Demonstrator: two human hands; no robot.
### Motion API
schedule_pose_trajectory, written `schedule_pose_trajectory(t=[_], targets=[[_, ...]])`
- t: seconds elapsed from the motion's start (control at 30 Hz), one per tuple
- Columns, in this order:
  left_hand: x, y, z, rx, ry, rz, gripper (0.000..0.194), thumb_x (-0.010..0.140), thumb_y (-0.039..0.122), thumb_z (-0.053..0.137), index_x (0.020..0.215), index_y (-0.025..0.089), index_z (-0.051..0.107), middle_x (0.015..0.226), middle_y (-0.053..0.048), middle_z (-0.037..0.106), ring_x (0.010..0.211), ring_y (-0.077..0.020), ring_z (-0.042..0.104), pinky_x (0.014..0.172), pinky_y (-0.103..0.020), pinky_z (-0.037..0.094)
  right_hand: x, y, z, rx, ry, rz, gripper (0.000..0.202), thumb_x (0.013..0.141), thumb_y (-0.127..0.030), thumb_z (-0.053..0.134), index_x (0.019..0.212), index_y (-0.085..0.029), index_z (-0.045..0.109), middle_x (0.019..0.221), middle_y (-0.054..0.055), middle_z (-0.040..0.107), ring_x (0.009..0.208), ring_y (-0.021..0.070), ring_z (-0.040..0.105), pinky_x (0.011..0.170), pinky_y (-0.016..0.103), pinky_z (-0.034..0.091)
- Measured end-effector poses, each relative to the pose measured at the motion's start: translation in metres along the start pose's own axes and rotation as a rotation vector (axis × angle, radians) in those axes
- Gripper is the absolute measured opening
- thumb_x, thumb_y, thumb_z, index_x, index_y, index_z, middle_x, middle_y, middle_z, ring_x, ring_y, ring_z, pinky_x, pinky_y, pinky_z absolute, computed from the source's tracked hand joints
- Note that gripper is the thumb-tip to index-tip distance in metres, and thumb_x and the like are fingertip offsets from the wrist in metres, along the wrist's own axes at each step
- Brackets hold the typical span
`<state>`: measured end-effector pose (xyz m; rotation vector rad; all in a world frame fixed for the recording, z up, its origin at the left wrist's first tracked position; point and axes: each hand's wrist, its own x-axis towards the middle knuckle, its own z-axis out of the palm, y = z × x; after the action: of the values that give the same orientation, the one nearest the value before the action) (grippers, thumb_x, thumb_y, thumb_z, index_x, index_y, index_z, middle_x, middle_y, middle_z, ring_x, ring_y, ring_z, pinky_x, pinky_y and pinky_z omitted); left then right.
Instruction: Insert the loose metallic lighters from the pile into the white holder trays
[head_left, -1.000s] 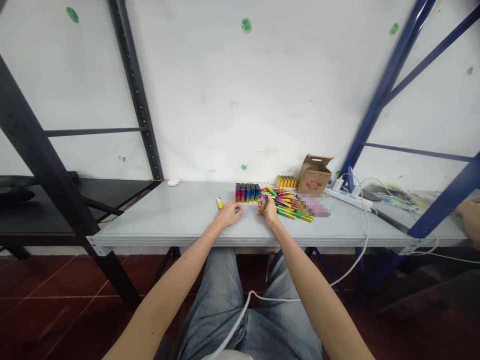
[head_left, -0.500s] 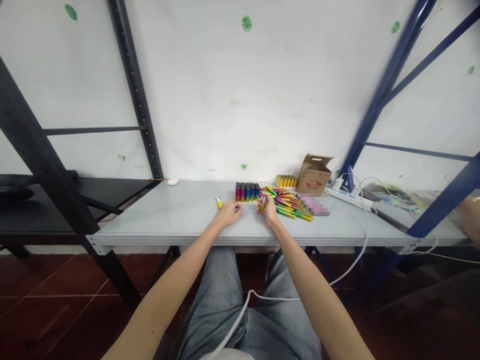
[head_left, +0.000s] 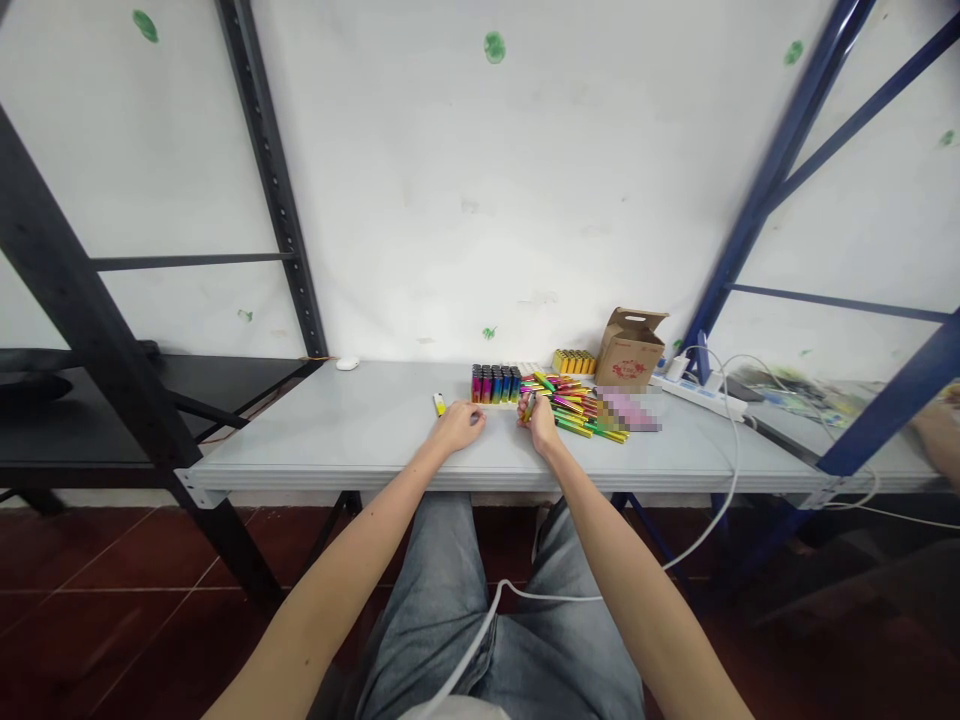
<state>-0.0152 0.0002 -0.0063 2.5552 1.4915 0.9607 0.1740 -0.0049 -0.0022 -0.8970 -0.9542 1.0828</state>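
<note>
My right hand [head_left: 541, 428] is closed round a small shiny lighter [head_left: 529, 405], mostly hidden by the fingers. It is held just above the table at the left edge of a loose pile of metallic gold, green and pink lighters [head_left: 574, 408]. My left hand [head_left: 459, 427] rests on the table with its fingers curled in, and nothing shows in it. Between and behind the hands, a block of upright lighters [head_left: 495, 384] with dark tops, purple to blue and gold, stands in rows. A yellow and white small piece [head_left: 439, 405] lies just left of my left hand.
Behind the pile are a group of yellow-orange pieces [head_left: 574, 362] and an open cardboard box [head_left: 630, 350]. A blurred pink item [head_left: 630, 410] lies right of the pile. Farther right are a white power strip [head_left: 701, 396] and cables. Metal uprights frame the table [head_left: 360, 430].
My right hand has turned the lighter slightly within its fingers, so less of it shows. My left hand stays where it was.
</note>
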Motion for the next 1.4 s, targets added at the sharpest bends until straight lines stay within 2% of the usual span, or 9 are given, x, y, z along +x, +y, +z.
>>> schedule_pose_trajectory(t=[0.3,0.53,0.8,1.23,1.4], targets=[[0.001,-0.001,0.001,0.003,-0.002,0.002,0.025,0.089,0.029,0.051,0.09,0.017,0.073,0.1,-0.01,0.072,0.103,-0.0256,0.063,0.096,-0.036,0.048,0.001,0.001,0.0,-0.021,-0.013,-0.024,0.03,0.086,-0.047,0.04,0.071,-0.023,0.05,0.059,-0.003,0.049,0.051,0.0106,0.045,0.046,0.022,0.035],[0.0,-0.003,0.003,-0.011,0.004,-0.003,0.024,0.088,0.03,0.052,0.09,0.018,0.073,0.103,-0.01,0.071,0.104,-0.0253,0.063,0.098,-0.036,0.048,0.0,0.001,0.0,-0.014,-0.015,-0.015,0.035,0.086,-0.054,0.042,0.071,-0.024,0.049,0.06,-0.003,0.05,0.051,0.0111,0.044,0.047,0.023,0.036],[0.001,-0.003,0.003,-0.032,0.006,-0.005,0.025,0.088,0.03,0.052,0.091,0.018,0.073,0.104,-0.01,0.071,0.105,-0.0253,0.062,0.099,-0.037,0.047,-0.005,-0.005,0.004,-0.061,-0.015,-0.011,0.033,0.087,-0.049,0.041,0.069,-0.023,0.05,0.059,-0.003,0.048,0.05,0.0106,0.042,0.047,0.022,0.035],[0.0,0.0,0.0,-0.004,0.007,-0.001,0.026,0.089,0.03,0.05,0.091,0.018,0.073,0.101,-0.01,0.072,0.103,-0.0263,0.063,0.096,-0.036,0.048,-0.01,-0.009,0.007,-0.103,-0.033,-0.035,0.039,0.087,-0.053,0.042,0.067,-0.022,0.054,0.06,-0.001,0.052,0.054,0.0115,0.047,0.049,0.022,0.038],[0.0,0.001,0.0,0.004,0.003,-0.003,0.025,0.089,0.03,0.051,0.09,0.019,0.073,0.101,-0.009,0.072,0.103,-0.0255,0.064,0.096,-0.035,0.048,-0.01,-0.008,0.007,-0.085,-0.046,-0.035,0.041,0.086,-0.057,0.044,0.071,-0.021,0.057,0.062,-0.001,0.054,0.057,0.0119,0.05,0.049,0.022,0.04]])
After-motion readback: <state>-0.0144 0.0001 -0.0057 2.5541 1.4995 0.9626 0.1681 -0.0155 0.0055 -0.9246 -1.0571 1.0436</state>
